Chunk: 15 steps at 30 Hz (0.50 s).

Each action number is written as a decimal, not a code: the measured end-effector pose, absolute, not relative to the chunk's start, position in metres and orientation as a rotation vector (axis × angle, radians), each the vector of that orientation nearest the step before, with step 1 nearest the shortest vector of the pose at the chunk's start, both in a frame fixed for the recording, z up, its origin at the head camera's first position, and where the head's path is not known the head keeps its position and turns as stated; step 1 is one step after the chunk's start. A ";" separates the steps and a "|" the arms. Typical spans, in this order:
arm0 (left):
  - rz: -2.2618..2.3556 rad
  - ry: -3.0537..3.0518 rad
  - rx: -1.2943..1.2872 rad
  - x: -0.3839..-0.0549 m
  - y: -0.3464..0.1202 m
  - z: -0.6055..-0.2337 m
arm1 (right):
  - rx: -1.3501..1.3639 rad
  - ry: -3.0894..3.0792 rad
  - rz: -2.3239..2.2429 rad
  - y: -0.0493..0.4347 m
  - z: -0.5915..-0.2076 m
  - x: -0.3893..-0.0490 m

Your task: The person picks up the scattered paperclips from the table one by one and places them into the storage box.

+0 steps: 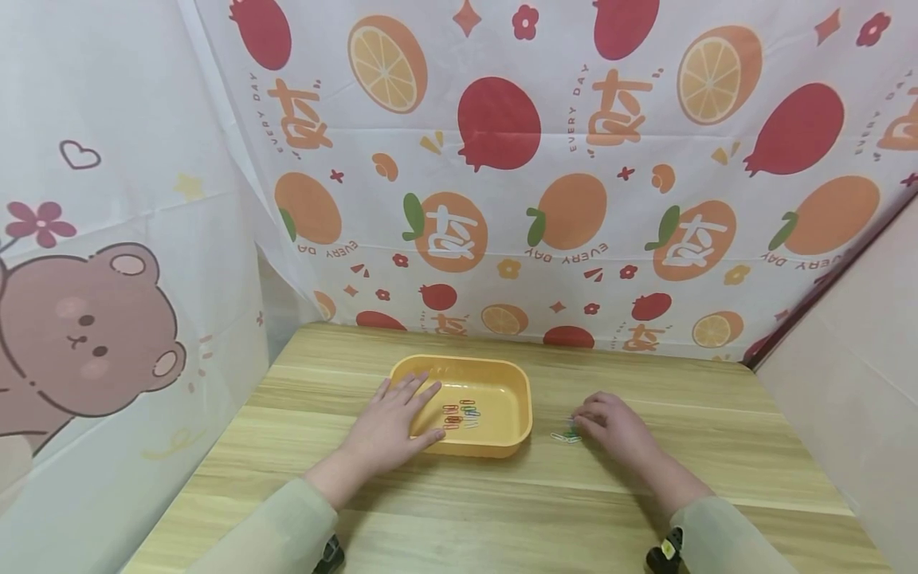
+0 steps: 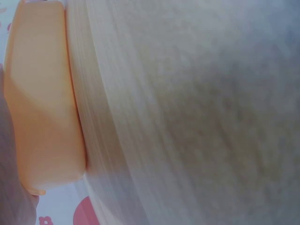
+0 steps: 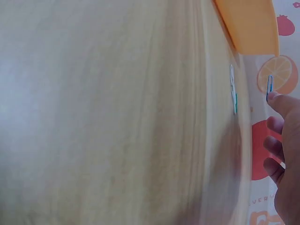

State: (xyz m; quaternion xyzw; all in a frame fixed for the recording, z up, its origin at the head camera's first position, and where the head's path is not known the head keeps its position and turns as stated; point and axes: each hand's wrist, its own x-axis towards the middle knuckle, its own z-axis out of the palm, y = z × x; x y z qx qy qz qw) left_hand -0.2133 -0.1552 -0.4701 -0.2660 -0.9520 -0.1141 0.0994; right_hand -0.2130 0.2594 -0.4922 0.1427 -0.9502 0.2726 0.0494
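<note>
A yellow plastic tray (image 1: 508, 399) stands on the wooden table, with several paper clips (image 1: 451, 425) inside, mostly red, some green, blue and white. My left hand (image 1: 387, 426) rests over its left rim, fingers spread. In the left wrist view the tray's side wall (image 2: 42, 93) fills the left edge, and only part of the hand (image 2: 16, 187) shows. To the right of the tray, my right hand (image 1: 617, 426) pinches a blue paper clip (image 3: 269, 88) between thumb and finger, held off the table. White and green paper clips (image 3: 233, 96) lie just beside that hand.
Bare wooden tabletop (image 1: 445, 522) extends in front of the tray. A fruit-print curtain (image 1: 502, 191) hangs behind the table. A white bear-print sheet (image 1: 129, 199) is on the left, and a pale panel (image 1: 846, 383) borders the right.
</note>
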 end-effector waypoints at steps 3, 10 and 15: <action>-0.342 -2.808 -0.785 -0.213 -0.155 -0.471 | 0.455 -2.870 0.850 0.257 -0.488 -0.214; -0.342 -2.804 -0.780 -0.213 -0.156 -0.470 | 0.468 -2.816 0.919 0.247 -0.479 -0.221; -0.341 -2.815 -0.781 -0.212 -0.155 -0.469 | 0.435 -2.814 0.965 0.237 -0.474 -0.227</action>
